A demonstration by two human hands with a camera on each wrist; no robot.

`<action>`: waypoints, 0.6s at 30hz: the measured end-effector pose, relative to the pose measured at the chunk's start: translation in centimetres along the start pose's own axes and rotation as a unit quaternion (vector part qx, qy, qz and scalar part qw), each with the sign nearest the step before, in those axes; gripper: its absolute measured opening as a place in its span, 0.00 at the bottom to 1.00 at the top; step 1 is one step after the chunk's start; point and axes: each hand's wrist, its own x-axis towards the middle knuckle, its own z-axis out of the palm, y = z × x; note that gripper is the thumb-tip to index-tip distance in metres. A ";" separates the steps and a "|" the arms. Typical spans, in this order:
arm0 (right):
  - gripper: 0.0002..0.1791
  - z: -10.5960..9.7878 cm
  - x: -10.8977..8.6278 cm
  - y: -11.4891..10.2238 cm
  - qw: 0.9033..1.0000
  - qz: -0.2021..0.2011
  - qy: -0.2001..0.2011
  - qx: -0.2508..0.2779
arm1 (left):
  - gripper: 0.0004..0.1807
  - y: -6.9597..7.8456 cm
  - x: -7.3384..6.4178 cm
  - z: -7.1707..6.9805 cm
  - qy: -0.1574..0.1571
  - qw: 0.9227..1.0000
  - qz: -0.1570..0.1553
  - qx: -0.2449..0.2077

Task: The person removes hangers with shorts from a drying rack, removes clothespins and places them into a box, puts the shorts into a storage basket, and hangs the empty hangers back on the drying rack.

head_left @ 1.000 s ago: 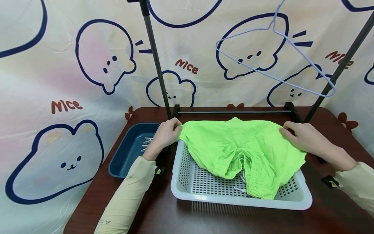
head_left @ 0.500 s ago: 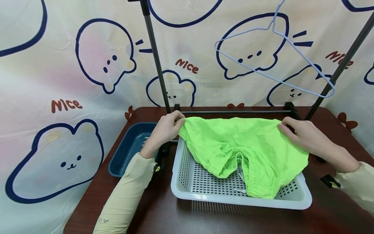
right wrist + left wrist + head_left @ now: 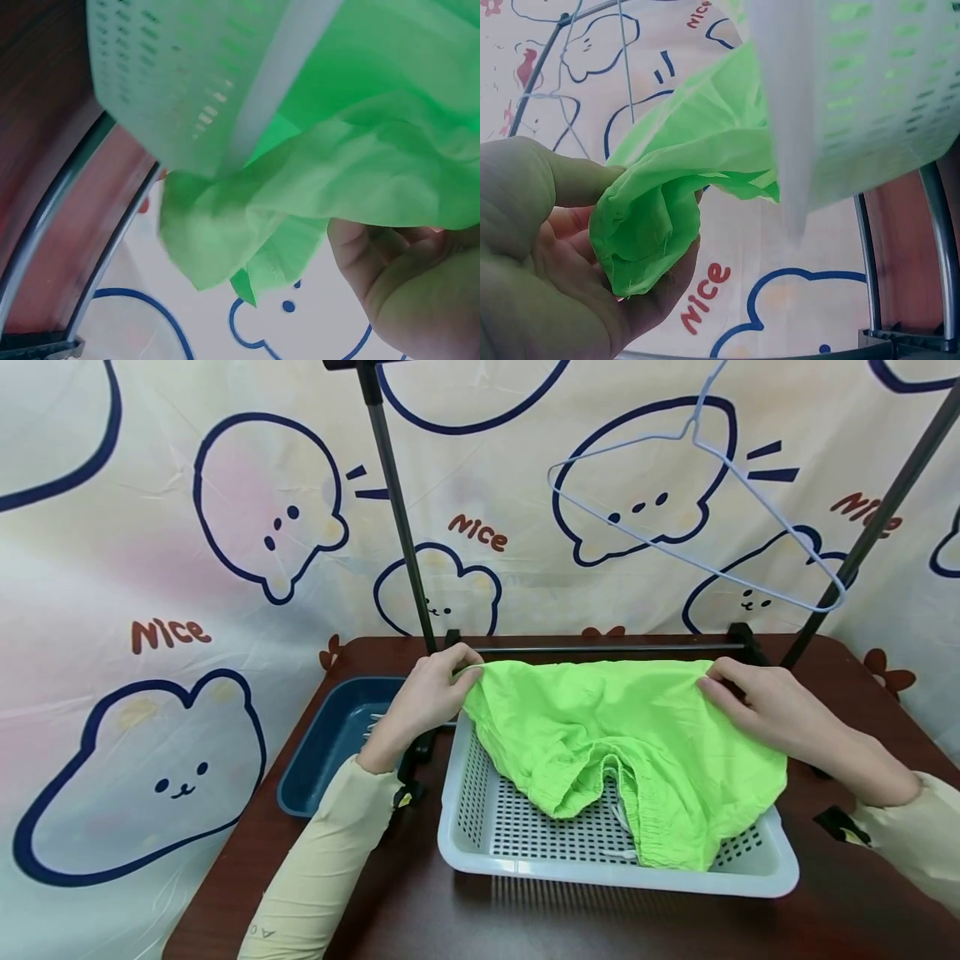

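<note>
Bright green shorts (image 3: 570,718) are spread over the white perforated basket (image 3: 540,868), their legs hanging toward me inside it. At the left end of the top edge, my left hand (image 3: 431,693) pinches the cloth between thumb and fingers. The left wrist view shows the gathered green fabric (image 3: 645,225) in that hand. My right hand (image 3: 780,710) pinches the same edge near its right end, and some cloth droops past the basket's right side. From the right wrist, the fabric (image 3: 360,172) partly hides the fingertips. White cords (image 3: 621,814) show below the shorts.
Left of the basket, a blue tray (image 3: 330,752) holds several white clips, partly behind my left wrist. A black rack frame (image 3: 401,518) rises from the brown table (image 3: 525,927). A light blue hanger (image 3: 675,547) hangs above, back right.
Both hands have lifted slightly. The left one shifts a little right and the right one a little left, and the shorts' top edge now lies higher and straighter.
</note>
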 end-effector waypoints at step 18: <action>0.08 0.1 0.5 -3.3 0.995 -0.096 -0.008 0.031 | 0.07 2.8 -1.4 0.6 -0.029 0.997 0.067 0.004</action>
